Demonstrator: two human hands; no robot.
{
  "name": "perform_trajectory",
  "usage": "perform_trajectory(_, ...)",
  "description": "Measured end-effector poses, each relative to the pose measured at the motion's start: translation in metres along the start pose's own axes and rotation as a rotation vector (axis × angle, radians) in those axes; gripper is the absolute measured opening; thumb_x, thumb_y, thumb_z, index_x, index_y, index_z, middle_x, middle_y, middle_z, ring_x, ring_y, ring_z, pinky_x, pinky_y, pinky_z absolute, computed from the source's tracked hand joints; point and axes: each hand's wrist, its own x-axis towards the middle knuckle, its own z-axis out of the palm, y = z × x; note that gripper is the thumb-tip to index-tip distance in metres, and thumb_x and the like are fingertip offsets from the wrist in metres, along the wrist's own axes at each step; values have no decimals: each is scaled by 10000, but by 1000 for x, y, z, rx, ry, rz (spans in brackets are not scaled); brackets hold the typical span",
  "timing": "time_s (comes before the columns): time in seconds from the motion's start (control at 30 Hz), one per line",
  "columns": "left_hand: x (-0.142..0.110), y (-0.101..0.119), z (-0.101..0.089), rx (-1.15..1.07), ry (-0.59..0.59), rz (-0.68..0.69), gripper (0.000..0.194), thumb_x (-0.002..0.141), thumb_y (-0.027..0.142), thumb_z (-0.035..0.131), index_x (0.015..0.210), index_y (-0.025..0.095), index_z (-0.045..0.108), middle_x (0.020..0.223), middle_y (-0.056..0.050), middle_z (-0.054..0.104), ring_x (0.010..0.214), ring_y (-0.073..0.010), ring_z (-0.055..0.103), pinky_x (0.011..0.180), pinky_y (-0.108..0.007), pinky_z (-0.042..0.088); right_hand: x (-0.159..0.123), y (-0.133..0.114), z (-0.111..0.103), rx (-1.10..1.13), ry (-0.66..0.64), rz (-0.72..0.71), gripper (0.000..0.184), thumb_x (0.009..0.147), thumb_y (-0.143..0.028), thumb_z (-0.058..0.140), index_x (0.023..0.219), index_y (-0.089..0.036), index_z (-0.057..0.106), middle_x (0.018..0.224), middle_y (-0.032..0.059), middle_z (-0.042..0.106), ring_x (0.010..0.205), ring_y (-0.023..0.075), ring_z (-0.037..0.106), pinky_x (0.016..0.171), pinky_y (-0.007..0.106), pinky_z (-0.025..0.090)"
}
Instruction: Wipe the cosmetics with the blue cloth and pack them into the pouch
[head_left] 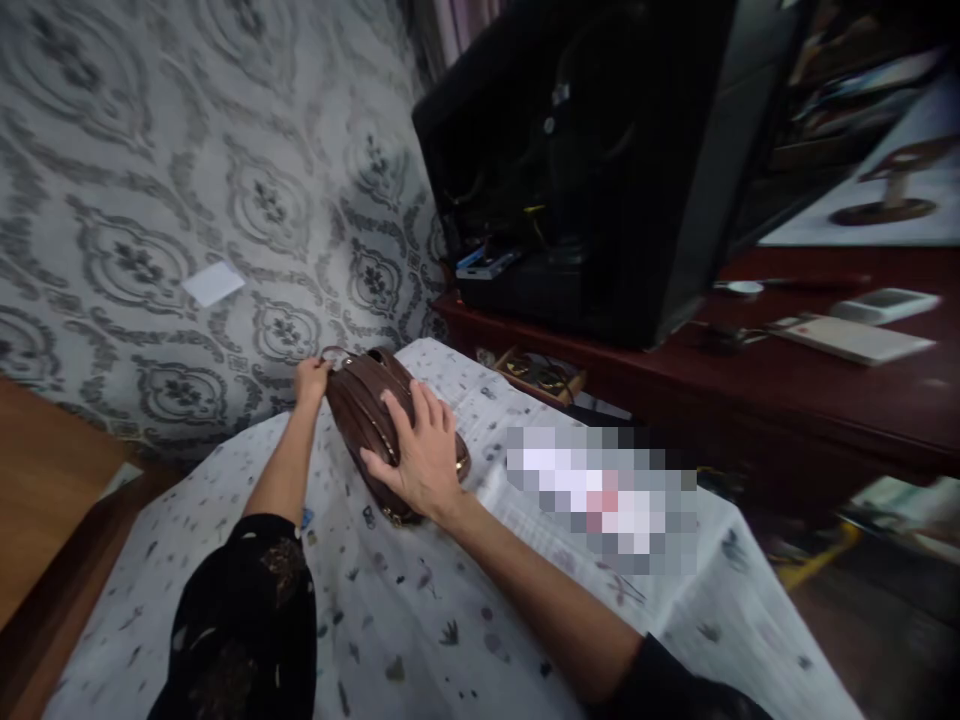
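Note:
A brown handbag (pixel 367 410) with metal zips lies on a white patterned cloth (pixel 420 620). At the bag's far left end, my left hand (pixel 310 381) is closed around what looks like its strap or edge. My right hand (pixel 424 450) rests on the bag's near right side with the fingers spread. Part of the bag's top is covered by that hand.
A dark television (pixel 570 180) stands on a reddish-brown cabinet (pixel 862 400), with a pale flat box (pixel 851 338) to its right. A small open drawer (pixel 540 375) holds dark items. Patterned wallpaper (pixel 150 200) rises behind. A blurred-out patch covers part of the cloth.

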Motion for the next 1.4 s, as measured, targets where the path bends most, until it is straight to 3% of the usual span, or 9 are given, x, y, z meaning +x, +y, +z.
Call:
perform_trajectory(0.13, -7, 0, -2, 41, 73, 50, 159, 797, 290, 615, 675, 201, 565, 646, 2, 580, 837, -228, 623, 659, -270, 422, 1, 0, 2, -23, 34, -24, 744, 828, -563, 639, 1434, -156, 498, 1498, 236, 417, 1382, 378, 354, 1105, 541, 294)
perform_trajectory(0.27, -9, 2, 0, -11, 58, 62, 152, 840, 325, 587, 770, 194, 617, 708, -5, 623, 815, -202, 632, 666, -265, 447, 0, 1, 3, -38, 63, -34, 713, 840, -548, 621, 1432, -170, 499, 1495, 221, 433, 1365, 382, 374, 1085, 555, 317)
perform_trajectory(0.47, 7, 12, -1, -43, -118, -41, 273, 941, 393, 605, 1022, 135, 640, 929, -36, 670, 765, -141, 638, 698, -313, 550, 0, 1, 2, -40, 85, -48, 678, 840, -533, 634, 1402, -171, 523, 1470, 221, 460, 1359, 368, 400, 1076, 540, 344)
perform_trajectory(0.73, 24, 28, 20, 18, -384, -72, 269, 929, 397, 631, 987, 135, 656, 907, -26, 673, 760, -141, 645, 690, -305, 558, 0, 1, 0, -19, 75, -46, 684, 826, -545, 650, 1377, -152, 552, 1449, 225, 490, 1345, 363, 422, 1091, 538, 341)
perform_trajectory(0.87, 31, 33, 30, 21, -455, -30, 258, 933, 384, 630, 962, 129, 659, 877, -19, 675, 732, -131, 640, 681, -299, 557, -1, 2, 2, 27, 85, -50, 687, 817, -551, 661, 1368, -152, 565, 1434, 202, 517, 1349, 359, 414, 1111, 541, 318)
perform_trajectory(1.0, 36, 31, 36, 0, -421, 7, 255, 931, 373, 636, 979, 124, 664, 913, -27, 688, 775, -145, 661, 711, -315, 570, -2, 2, 4, 42, 106, -51, 685, 811, -556, 668, 1356, -151, 579, 1401, 176, 559, 1359, 370, 389, 1127, 557, 287)
perform_trajectory(1.2, 36, 24, 37, -102, -271, 34, 309, 939, 374, 620, 1141, 141, 634, 1100, -71, 669, 920, -186, 665, 789, -370, 581, -3, 2, 3, 33, 127, -58, 671, 819, -549, 661, 1356, -156, 583, 1401, 169, 563, 1385, 380, 354, 1129, 560, 278)
perform_trajectory(1.3, 34, 22, 38, -174, -215, 50, 295, 939, 378, 619, 1110, 139, 638, 1052, -62, 673, 869, -168, 660, 757, -350, 576, -3, 1, 3, 20, 127, -61, 682, 815, -560, 665, 1360, -159, 583, 1412, 176, 548, 1396, 390, 335, 1129, 563, 279)
perform_trajectory(1.4, 30, 22, 36, -259, -172, 86, 277, 912, 395, 644, 977, 126, 655, 877, -36, 675, 738, -139, 639, 675, -302, 550, -2, 1, 3, 3, 120, -57, 707, 798, -580, 676, 1365, -168, 580, 1423, 185, 526, 1390, 397, 338, 1120, 568, 287)
